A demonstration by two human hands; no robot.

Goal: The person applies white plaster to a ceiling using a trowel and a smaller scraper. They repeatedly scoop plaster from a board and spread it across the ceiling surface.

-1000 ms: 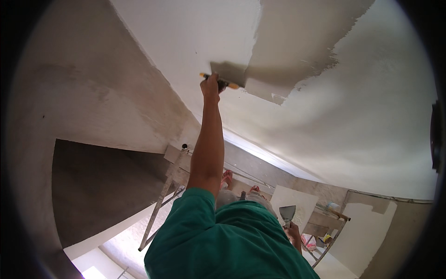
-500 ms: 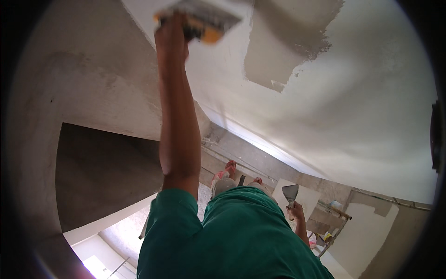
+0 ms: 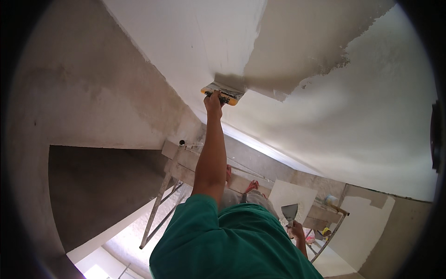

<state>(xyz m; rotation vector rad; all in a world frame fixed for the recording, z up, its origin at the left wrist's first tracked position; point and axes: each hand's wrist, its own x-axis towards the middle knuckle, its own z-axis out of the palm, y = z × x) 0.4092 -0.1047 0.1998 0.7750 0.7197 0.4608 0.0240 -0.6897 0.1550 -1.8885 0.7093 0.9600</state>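
My left hand (image 3: 213,103) is raised ahead, wrapped round the yellow-and-black grip of a wide putty knife (image 3: 232,93). Its broad metal blade meets the white-coated wall (image 3: 195,51), just left of the lower end of a bare grey-beige patch (image 3: 288,51) with ragged edges. Low on the right, near my waist, my right hand (image 3: 298,231) is closed on the handle of a smaller putty knife (image 3: 289,211). That grey, flared blade points up and away from the wall.
I stand on scaffold planks (image 3: 186,173) high over the floor, with metal scaffold legs (image 3: 155,211) at left. A dark wall opening (image 3: 102,186) lies left. On the right are a pale board (image 3: 283,195), a small tub (image 3: 331,200) and a scaffold rail (image 3: 332,235).
My left hand has brought the wide putty knife down along the wall, from the top of the view to the lower end of the patch. My right hand still holds the smaller knife low.
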